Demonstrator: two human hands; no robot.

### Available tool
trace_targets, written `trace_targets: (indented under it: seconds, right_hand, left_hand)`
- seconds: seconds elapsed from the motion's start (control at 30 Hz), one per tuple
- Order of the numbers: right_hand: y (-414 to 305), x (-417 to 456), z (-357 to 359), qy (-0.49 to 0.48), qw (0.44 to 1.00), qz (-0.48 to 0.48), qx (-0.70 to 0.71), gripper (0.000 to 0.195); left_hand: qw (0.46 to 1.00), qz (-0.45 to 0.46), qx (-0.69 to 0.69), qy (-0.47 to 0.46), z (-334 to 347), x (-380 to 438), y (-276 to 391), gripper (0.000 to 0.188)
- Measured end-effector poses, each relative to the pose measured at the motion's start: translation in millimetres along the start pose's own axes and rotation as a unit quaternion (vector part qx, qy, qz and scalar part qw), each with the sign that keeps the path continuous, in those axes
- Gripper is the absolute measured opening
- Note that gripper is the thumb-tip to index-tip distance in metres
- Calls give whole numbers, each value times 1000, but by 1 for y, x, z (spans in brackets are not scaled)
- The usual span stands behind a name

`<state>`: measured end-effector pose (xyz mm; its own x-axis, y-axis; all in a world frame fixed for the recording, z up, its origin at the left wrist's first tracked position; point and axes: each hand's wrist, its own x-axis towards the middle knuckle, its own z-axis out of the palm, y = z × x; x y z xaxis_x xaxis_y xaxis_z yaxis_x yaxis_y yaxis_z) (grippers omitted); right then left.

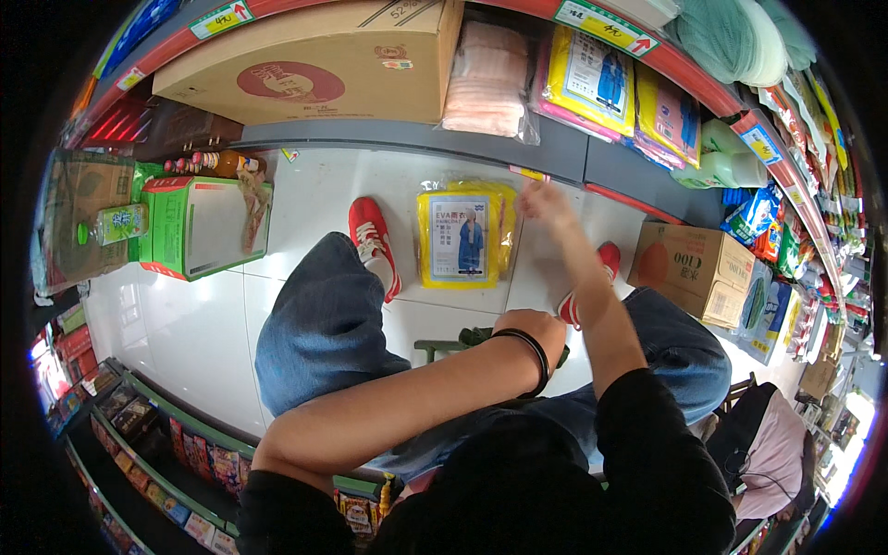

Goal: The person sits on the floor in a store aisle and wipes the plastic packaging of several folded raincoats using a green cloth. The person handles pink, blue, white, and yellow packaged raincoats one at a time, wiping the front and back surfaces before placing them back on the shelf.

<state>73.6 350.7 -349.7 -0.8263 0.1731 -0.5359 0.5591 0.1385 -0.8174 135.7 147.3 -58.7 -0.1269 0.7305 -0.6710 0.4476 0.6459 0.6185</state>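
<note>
My right hand (540, 201), blurred, reaches to the lower shelf edge beside a small yellow price label (527, 173). Its fingers look bent, and I cannot tell whether they grip the label. Below and left of it, yellow-packed EVA raincoats (458, 236) lie in a stack on the floor between my red shoes. My left hand (533, 336), wearing a black band at the wrist, is bent over in front of my lap. Dark green material (477, 337) shows around it, and its fingers are hidden. A green bar (436, 345) lies just left of that material.
The bottom shelf (347, 133) carries a large cardboard box (305, 76), pink towels (485, 83) and more raincoat packs (590, 76). A green-and-white carton (208, 225) stands left, another carton (687, 270) right. Behind me are snack shelves (173, 444). Another person (770, 444) is at lower right.
</note>
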Motion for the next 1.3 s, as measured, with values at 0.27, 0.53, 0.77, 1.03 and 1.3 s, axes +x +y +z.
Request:
trace_targets:
  seconds: [0.27, 0.53, 0.77, 1.03, 1.3]
  right_hand:
    - [98, -50, 152, 122, 942, 213, -230, 77]
    - [102, -36, 135, 55, 958, 258, -114, 61]
    - [24, -107, 141, -50, 985, -45, 159, 28]
    - [-51, -240, 34, 23, 956, -97, 275, 39]
    - [-124, -325, -61, 44, 875, -224, 428, 44]
  left_hand:
    - [998, -43, 44, 17, -1, -10, -6, 29]
    - [992, -32, 125, -14, 6, -10, -2, 27]
    - [966, -110, 234, 28, -22, -27, -15, 24]
    - [955, -152, 139, 215, -70, -58, -59, 41]
    - [941, 66, -153, 295, -63, -60, -18, 53]
